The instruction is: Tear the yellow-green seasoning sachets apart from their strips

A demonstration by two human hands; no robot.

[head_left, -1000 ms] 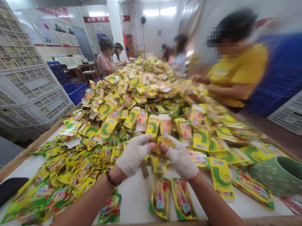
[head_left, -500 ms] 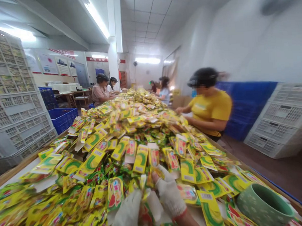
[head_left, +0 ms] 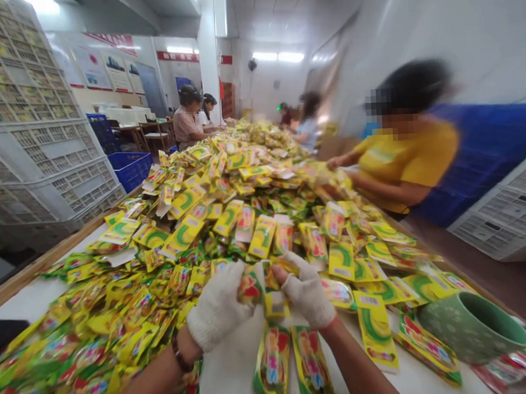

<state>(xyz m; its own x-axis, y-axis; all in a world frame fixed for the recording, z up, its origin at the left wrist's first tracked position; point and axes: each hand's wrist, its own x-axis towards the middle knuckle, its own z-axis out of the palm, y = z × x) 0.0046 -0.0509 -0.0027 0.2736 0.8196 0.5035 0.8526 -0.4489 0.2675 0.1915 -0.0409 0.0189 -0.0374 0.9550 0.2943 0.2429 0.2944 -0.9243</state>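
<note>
My left hand (head_left: pixel 219 303), in a white knit glove with a dark bracelet at the wrist, is closed on a yellow-green snack packet (head_left: pixel 250 286) with red print. Just beside it, my right hand (head_left: pixel 308 294), gloved with the thumb tip bare, pinches a small yellow box (head_left: pixel 276 305). Its lower end points toward me, and the glove covers part of it. Between my forearms, two snack packets lie side by side on the white tabletop (head_left: pixel 227 373): a left packet (head_left: pixel 272 362) and a right packet (head_left: pixel 312 363).
A long heap of yellow boxes and packets (head_left: pixel 185 203) runs down the table. A green cup (head_left: pixel 452 328) stands at the right. A co-worker in a yellow shirt (head_left: pixel 400 156) works on the right side. White crates (head_left: pixel 51 148) are stacked at the left; a dark object (head_left: pixel 7 335) lies nearby.
My view has tilted down and shifted left. My left hand has come up beside the right one, with a packet now visible in it. The two packets on the tabletop show more fully.
</note>
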